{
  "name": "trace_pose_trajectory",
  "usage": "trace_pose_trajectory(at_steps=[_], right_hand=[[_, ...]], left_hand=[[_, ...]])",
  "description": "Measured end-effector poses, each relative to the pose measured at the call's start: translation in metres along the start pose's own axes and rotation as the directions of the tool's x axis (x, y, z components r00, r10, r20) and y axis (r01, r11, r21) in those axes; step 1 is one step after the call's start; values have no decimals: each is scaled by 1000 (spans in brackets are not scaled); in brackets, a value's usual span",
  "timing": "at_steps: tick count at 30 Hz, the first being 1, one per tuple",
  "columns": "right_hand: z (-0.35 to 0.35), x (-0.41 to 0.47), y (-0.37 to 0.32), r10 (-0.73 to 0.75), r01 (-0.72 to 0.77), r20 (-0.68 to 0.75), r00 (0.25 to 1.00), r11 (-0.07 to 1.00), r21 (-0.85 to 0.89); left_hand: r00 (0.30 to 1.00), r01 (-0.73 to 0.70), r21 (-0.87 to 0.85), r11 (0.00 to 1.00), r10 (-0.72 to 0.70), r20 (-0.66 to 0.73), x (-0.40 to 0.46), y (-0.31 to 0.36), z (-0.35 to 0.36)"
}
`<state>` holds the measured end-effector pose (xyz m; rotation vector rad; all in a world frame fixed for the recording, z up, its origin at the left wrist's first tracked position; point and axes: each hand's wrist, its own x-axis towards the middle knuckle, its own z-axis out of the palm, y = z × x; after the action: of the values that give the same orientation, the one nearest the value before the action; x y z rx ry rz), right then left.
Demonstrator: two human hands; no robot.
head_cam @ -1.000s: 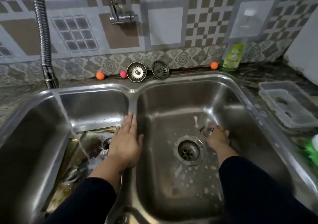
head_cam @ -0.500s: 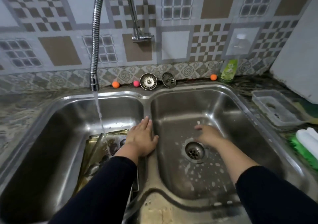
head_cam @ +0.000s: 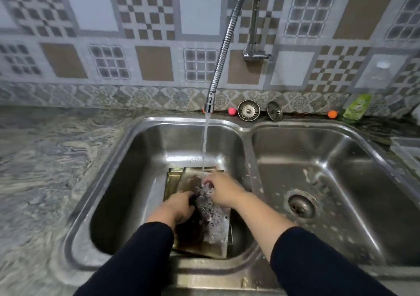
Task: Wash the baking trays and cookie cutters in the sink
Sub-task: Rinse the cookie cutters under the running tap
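Nearest the camera, two dark sleeves reach forward over the front rim of the double sink (head_cam: 145, 266) into its left basin. There the left hand (head_cam: 176, 207) lies on the top baking tray (head_cam: 216, 229), fingers bent down toward the wet surface; whether it grips anything is hidden by splashing water and blur, so I cannot tell. The right hand (head_cam: 223, 190) comes in from the other side, fingers curled at the spot where the stream lands, probably rubbing the tray or rinsing some small item, but what it has hold of, if anything, cannot be made out. The trays lie stacked, a second tray (head_cam: 172, 182) showing at the far left edge beneath the top one, likely placed under the flow so the water can carry away the dark residue. No cookie cutters can be picked out. The right basin holds only foam flecks around its drain (head_cam: 301, 206). Farther back, the flexible tap (head_cam: 227, 38) bends over the left basin, aimed at the work. Behind it on the ledge stand two sink strainers (head_cam: 248, 110), and a green soap bottle (head_cam: 356, 107) sits by the tiled wall.
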<state>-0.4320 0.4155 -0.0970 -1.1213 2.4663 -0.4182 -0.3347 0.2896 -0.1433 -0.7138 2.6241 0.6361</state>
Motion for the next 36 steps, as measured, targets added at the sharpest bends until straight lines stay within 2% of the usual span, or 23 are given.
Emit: trace_pose_trajectory(at_steps=[2, 8, 10, 14, 16, 18, 19, 20, 26, 31, 33, 36], right_hand=[[22, 9, 0, 78, -78, -4, 997, 995, -67], [40, 21, 0, 291, -293, -159, 943, 956, 12], [28, 24, -8, 301, -301, -203, 932, 953, 31], [-4, 25, -22, 276, -225, -219, 936, 947, 230], [-8, 20, -26, 251, -169, -216, 943, 926, 336], [-6, 15, -26, 256, -128, -216, 942, 871, 475], [-4, 12, -25, 260, -111, -215, 941, 840, 531], [-1, 11, -25, 263, -102, -214, 941, 821, 562], [-1, 10, -23, 324, -93, -219, 920, 725, 683], [-12, 10, -24, 356, -62, -232, 905, 650, 758], [-10, 11, -24, 363, -39, -246, 899, 626, 779], [-2, 14, -24, 374, -19, -267, 888, 611, 791]], left_hand=[[1000, -5, -28, 1000, 5, 29, -2, -10, 8], [998, -57, -79, 995, 57, -3, 4, -19, 10], [997, -57, -182, 982, 46, -65, 7, -14, 6], [980, -65, -412, 909, -20, -199, 7, 0, -9], [971, -48, -637, 769, -114, -212, 8, 7, -19], [974, -17, -847, 532, -183, -134, 11, 12, -26], [978, 1, -905, 424, -190, -88, 13, 13, -29], [981, 1, -930, 368, -181, -71, 12, 14, -30], [966, -142, -943, 302, -165, -199, 12, 20, -30], [955, -220, -919, 328, -117, -271, 12, 22, -31], [953, -224, -912, 345, -118, -279, 14, 20, -29], [949, -211, -927, 309, -161, -270, 15, 18, -27]])
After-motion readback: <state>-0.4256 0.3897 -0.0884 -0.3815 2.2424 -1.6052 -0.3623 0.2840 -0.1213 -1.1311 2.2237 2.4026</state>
